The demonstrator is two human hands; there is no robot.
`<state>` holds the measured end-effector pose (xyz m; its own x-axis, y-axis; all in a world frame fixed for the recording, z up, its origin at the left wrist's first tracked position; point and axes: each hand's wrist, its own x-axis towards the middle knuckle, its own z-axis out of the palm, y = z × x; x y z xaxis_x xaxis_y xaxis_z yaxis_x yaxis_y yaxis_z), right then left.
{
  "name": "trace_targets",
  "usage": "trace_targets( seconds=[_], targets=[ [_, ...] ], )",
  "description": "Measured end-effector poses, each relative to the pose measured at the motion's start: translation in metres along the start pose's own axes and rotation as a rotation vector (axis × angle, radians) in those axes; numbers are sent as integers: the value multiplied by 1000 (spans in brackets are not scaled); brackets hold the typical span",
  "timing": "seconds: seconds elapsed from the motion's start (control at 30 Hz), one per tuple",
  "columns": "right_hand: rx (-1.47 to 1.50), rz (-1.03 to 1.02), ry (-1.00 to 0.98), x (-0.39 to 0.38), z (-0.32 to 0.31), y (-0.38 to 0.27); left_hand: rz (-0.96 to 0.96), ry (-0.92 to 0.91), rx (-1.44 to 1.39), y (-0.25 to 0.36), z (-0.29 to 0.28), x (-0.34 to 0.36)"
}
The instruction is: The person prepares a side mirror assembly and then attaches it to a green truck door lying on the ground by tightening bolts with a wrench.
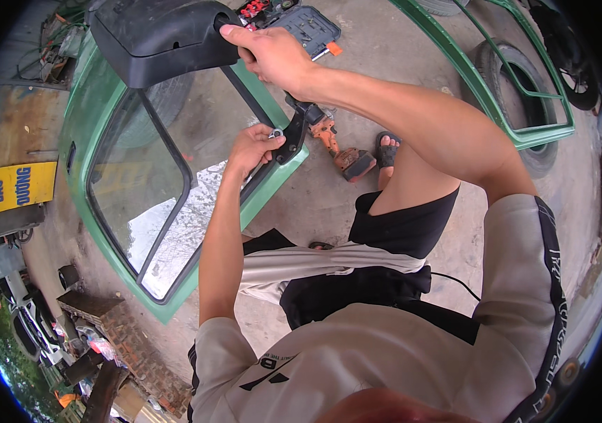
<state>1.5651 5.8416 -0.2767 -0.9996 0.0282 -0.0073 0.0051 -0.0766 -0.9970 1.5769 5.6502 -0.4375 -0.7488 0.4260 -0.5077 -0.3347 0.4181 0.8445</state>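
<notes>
A green vehicle door (75,169) with a glass window (139,162) stands in front of me, to the left. Over its top sits a large black mirror housing (167,42). My right hand (272,60) is closed round the housing's right end. Lower down, my left hand (253,146) pinches a small shiny metal piece, which looks like a nut or bolt head (275,133), against the black mirror bracket (292,139) on the door's edge. The fingers partly hide that piece.
An orange cordless driver (339,151) lies on the concrete floor beside my sandalled foot (387,149). Farther off is an opened grey tool case (308,32). A second green door frame (466,67) and tyres (512,77) are at right. A yellow sign (8,190) and brickwork (132,349) are at left.
</notes>
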Motion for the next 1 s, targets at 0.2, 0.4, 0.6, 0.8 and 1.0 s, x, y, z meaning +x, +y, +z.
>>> trace_targets(
  seconds=[0.2,0.4,0.6,0.8,1.0],
  targets=[
    [-104,-4,9,8,-6,10,79,-245,349,32,-14,9],
    [-35,8,93,2,0,4,-51,158,-498,-2,60,-15],
    [-68,71,83,0,0,-4,-102,210,-539,2,53,-17],
    [-113,28,22,-1,-2,-7,-27,-212,51,19,-18,5],
    [-113,-27,105,11,5,14,-58,219,-545,-8,71,-19]
  ],
)
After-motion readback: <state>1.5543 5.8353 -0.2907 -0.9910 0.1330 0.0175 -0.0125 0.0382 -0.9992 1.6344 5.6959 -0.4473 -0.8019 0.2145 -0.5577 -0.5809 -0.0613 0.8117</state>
